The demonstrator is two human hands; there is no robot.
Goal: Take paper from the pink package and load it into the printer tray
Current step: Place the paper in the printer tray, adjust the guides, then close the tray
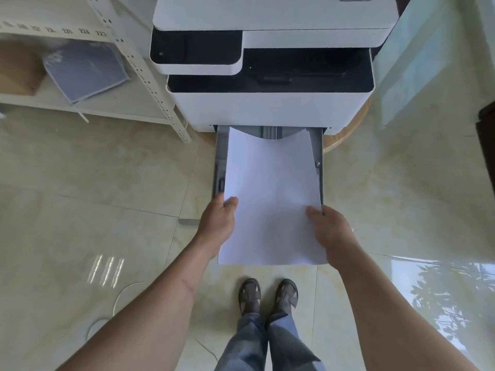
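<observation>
A white and black printer (267,76) stands ahead of me with its grey paper tray (220,167) pulled out toward me. A stack of white paper (270,188) lies over the tray, its far edge curved near the printer body and its near end sticking out past the tray front. My left hand (218,223) grips the stack's left edge, thumb on top. My right hand (330,231) grips its right edge the same way. The pink package is not in view.
A cream metal shelf (150,84) stands to the left with a plastic-wrapped grey pack (85,70) on it. A glass panel (417,62) is at the right. The printer rests on a round wooden base (348,135). My feet (267,293) stand on glossy floor tiles.
</observation>
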